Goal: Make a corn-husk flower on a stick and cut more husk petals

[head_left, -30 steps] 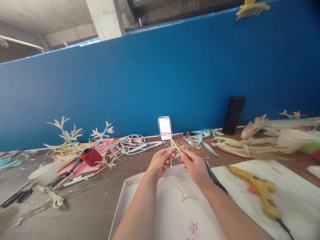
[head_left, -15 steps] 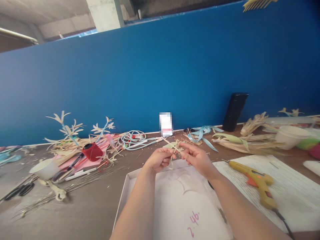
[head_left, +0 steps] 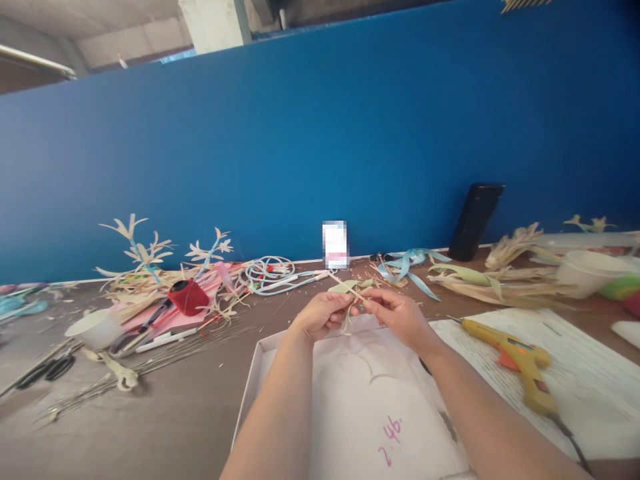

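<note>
From my end I see the left hand (head_left: 325,317) and right hand (head_left: 399,316) close together, fingertips pinching a pale strip (head_left: 343,285) near the white box's (head_left: 345,407) far edge. Its long axis slants, the free end pointing forward-left, toward the bright screen (head_left: 335,244).

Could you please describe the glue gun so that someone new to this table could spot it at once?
Below the big blue wall, find the person's right hand. To its right lies printed paper, with the glue gun on top. Its yellow body, orange trigger and dark cord set it apart from the pale dry leaves beyond.
</note>
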Motion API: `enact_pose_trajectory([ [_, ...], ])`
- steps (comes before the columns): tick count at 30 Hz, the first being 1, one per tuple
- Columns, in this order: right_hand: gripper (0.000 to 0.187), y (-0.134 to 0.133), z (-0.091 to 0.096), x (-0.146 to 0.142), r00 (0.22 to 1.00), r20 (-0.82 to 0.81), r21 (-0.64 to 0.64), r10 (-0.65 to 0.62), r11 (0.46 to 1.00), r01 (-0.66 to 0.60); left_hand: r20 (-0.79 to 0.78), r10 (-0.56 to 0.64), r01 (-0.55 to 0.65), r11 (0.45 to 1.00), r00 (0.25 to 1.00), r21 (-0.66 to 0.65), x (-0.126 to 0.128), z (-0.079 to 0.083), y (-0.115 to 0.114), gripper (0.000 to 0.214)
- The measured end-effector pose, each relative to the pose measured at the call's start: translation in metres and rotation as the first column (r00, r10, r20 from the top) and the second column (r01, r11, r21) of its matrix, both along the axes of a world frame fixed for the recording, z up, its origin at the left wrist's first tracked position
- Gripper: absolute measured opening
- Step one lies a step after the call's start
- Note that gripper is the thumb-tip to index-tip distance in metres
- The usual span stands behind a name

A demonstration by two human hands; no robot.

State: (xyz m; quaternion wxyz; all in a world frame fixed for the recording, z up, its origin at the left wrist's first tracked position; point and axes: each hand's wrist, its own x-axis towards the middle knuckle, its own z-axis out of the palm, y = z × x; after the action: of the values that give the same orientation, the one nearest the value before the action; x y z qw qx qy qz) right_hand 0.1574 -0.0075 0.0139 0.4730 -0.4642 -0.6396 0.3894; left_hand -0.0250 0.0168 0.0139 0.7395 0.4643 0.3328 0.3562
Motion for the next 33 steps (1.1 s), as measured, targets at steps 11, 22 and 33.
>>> enact_pose_trajectory([
  [11,0.036,0.001,-0.006,-0.001,0.999,0.027,0.024,-0.021,1.0,0.02,-0.111,0.096,-0.089,0.994,0.989,0.07,0.004,-0.002,0.001,0.036],
  [22,0.033,0.005,-0.01,0.0,0.995,0.091,0.083,-0.03,0.996,0.022,-0.118,0.103,-0.094,0.992,0.988,0.08,0.006,0.0,0.001,0.036],
  [33,0.028,0.003,-0.017,-0.004,0.962,0.237,0.405,-0.135,0.914,0.028,-0.135,0.162,-0.151,0.985,0.978,0.086,0.008,-0.003,0.003,0.027],
])
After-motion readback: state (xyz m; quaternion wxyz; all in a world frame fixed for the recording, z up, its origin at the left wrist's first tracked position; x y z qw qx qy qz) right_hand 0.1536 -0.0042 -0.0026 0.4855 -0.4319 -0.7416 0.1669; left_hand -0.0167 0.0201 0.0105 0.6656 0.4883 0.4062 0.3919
